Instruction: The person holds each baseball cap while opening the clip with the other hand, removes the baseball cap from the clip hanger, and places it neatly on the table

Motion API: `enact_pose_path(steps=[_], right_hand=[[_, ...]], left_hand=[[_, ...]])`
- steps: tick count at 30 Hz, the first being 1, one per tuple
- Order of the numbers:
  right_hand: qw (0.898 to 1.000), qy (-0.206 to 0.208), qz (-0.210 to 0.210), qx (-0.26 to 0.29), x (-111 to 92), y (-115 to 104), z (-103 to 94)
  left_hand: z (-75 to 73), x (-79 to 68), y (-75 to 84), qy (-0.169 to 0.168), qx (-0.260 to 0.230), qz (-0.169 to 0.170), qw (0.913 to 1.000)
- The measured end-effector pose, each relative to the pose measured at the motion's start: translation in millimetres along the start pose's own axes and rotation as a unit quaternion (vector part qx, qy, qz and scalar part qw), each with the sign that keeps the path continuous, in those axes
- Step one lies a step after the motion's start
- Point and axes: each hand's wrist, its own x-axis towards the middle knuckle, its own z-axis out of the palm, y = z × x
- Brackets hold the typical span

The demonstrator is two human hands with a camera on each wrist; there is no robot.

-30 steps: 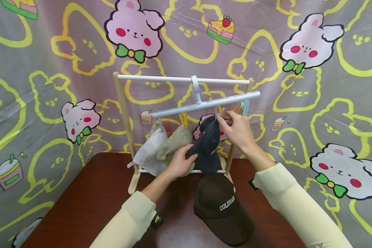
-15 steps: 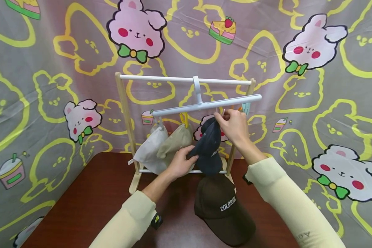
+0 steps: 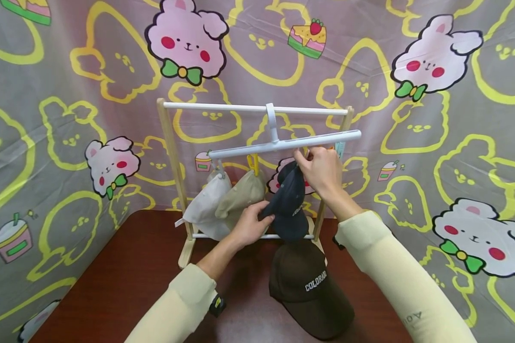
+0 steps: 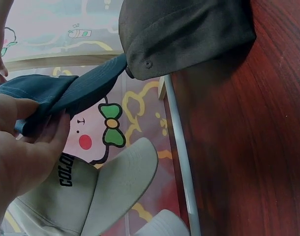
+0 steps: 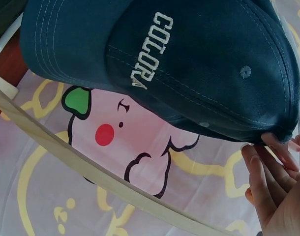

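Observation:
A navy baseball cap (image 3: 291,202) with white lettering hangs below the raised right side of a tilted pale-blue clip hanger (image 3: 279,144). My left hand (image 3: 252,224) pinches the cap's lower left edge between thumb and fingers, as the left wrist view shows. At the cap's upper edge, my right hand (image 3: 324,171) pinches a pink clip (image 5: 280,153); its fingers hide most of the clip in the head view. To the left, a beige cap (image 3: 242,195) hangs from a yellow clip (image 3: 253,164), and a white cap (image 3: 208,205) from a grey clip.
The hanger hooks over the white top bar (image 3: 223,108) of a wood-framed rack on a dark red table (image 3: 124,271). A brown cap (image 3: 300,286) lies in front of the rack. A light-blue clip (image 3: 340,145) hangs at the hanger's right end. Patterned cloth surrounds the table.
My right hand has moved slightly left and up, covering the pink clip more. The hanger's right end sits a little lower than a second ago. My left hand keeps its hold.

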Motion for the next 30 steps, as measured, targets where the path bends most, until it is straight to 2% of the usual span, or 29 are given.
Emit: enact_pose_path(steps=[6, 11, 15, 22, 30], right_hand=[[1.000, -0.009, -0.018, -0.001, 1.4, -2.3, -2.2], [1.000, -0.022, -0.017, 0.003, 0.7, -2.9, -1.7], [1.000, -0.026, -0.014, 0.004, 1.2, -2.5, -1.0], [0.999, -0.025, -0.032, 0.002, 1.8, -3.4, 0.7], [0.999, -0.028, -0.041, 0.007, 5.4, -4.9, 1.0]], left_hand=[[0.9, 4.2, 4.4, 0.022, -0.014, -0.031, 0.9992], [3.0, 7.8, 7.0, 0.055, -0.055, -0.045, 0.9959], [4.5, 11.1, 8.2, 0.091, -0.078, -0.046, 0.9917], [4.4, 13.9, 5.4, 0.157, -0.081, -0.045, 0.9832], [-1.6, 11.1, -0.4, 0.169, -0.063, -0.029, 0.9831]])
